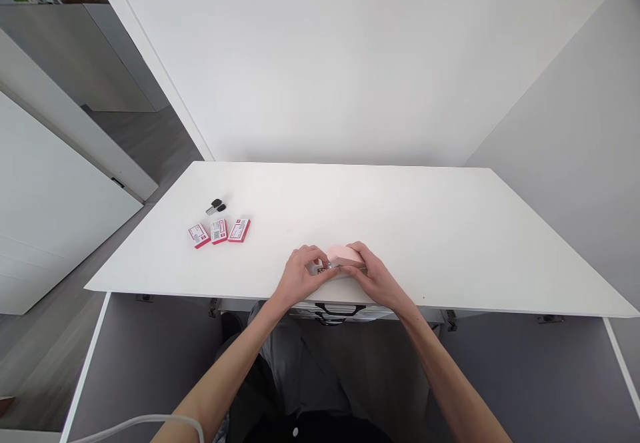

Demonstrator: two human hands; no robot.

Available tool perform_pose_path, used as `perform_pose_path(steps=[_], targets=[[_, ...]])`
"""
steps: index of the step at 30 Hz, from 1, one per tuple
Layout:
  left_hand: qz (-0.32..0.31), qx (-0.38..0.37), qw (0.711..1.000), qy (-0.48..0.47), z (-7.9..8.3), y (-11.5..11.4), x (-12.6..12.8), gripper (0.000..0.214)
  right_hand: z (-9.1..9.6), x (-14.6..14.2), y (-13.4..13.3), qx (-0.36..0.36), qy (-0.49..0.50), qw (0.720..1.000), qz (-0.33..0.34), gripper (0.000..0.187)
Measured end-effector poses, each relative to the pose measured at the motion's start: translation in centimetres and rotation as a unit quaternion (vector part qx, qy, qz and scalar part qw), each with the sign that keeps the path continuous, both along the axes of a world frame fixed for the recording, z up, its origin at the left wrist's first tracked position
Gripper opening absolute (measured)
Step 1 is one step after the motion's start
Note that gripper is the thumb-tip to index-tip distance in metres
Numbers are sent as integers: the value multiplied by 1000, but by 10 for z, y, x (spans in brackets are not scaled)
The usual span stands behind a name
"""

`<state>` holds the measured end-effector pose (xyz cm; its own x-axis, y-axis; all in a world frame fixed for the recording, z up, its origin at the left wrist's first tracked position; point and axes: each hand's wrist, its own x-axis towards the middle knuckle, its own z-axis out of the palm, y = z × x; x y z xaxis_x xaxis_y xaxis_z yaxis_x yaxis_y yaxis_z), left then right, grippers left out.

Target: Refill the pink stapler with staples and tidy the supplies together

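Note:
A pink stapler (344,255) with metal parts at its left end is held low over the white tabletop, near the front edge. My right hand (370,271) is closed around its right end, thumb along the near side. My left hand (304,273) is closed at the metal end, with thumb and fingertips gripping there. Something small and red shows by the left fingertips, too covered to make out. Off to the left lie three small red-and-white boxes, the left box (199,235), the middle box (219,231) and the right box (239,230).
Behind those boxes lie small black pieces (217,204) beside a grey strip. The white tabletop (450,229) meets a wall at the back. Below its front edge are drawers with black handles (340,309). A white cable (140,420) crosses by my left forearm.

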<state>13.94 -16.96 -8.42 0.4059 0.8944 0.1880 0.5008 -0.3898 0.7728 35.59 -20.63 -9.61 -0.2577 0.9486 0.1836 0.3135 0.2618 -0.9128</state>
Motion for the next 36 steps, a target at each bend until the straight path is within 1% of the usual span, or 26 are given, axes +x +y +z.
perform_pose_path(steps=[5,9,13,17,23,31,36], targets=[[10,-9,1000,3,1,-3,7,34,-6,2,0,-12,1,1000,-15,30],[18,0,1000,11,-3,-4,13,32,-11,3,0,-20,11,1000,-13,33],[28,3,999,18,-6,-4,17,29,-11,3,0,-24,27,999,-9,34],[30,4,999,25,-9,-3,17,27,-10,2,-1,-30,38,999,-8,37],[34,20,999,24,-13,-4,15,21,-14,3,0,-38,40,998,-13,39],[32,21,999,5,-9,-6,16,19,-17,4,0,-29,34,999,-22,39],[28,22,999,5,-8,-7,17,20,-15,3,0,-26,24,999,-27,38]])
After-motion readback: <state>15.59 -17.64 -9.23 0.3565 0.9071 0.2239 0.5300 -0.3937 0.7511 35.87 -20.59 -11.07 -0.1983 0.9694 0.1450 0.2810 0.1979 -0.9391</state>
